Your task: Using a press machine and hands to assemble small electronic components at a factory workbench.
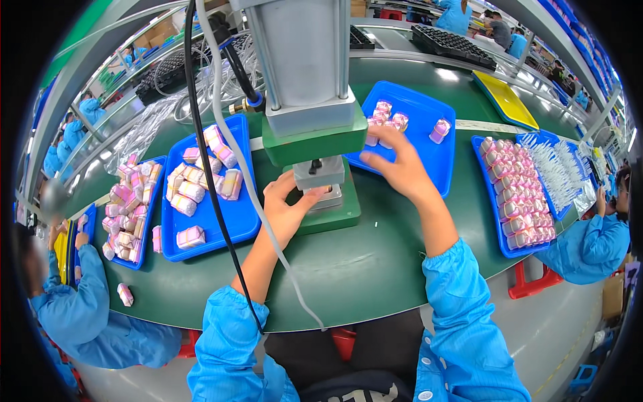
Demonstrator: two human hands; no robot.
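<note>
A bench press with a green head (315, 137) stands in front of me, a grey metal block (319, 173) under its head and a lower fixture (328, 201) on a green base. My left hand (287, 208) is at the fixture, thumb and forefinger curled in at its left side. Whatever they hold is hidden or too small to name. To the right of the press head, my right hand (402, 164) reaches over a blue tray (418, 157), thumb and fingers apart. Its fingertips are close to a few small pink-and-white blocky pieces (383, 110); the press head partly covers them.
Left of the press are two blue trays, one (224, 231) with several pink-and-white pieces, the other (144, 234) heaped. A loose piece (125, 295) lies near the bench edge. At right, a tray (506, 248) holds rows of pieces. Cables (224, 127) hang before me. Co-workers sit either side.
</note>
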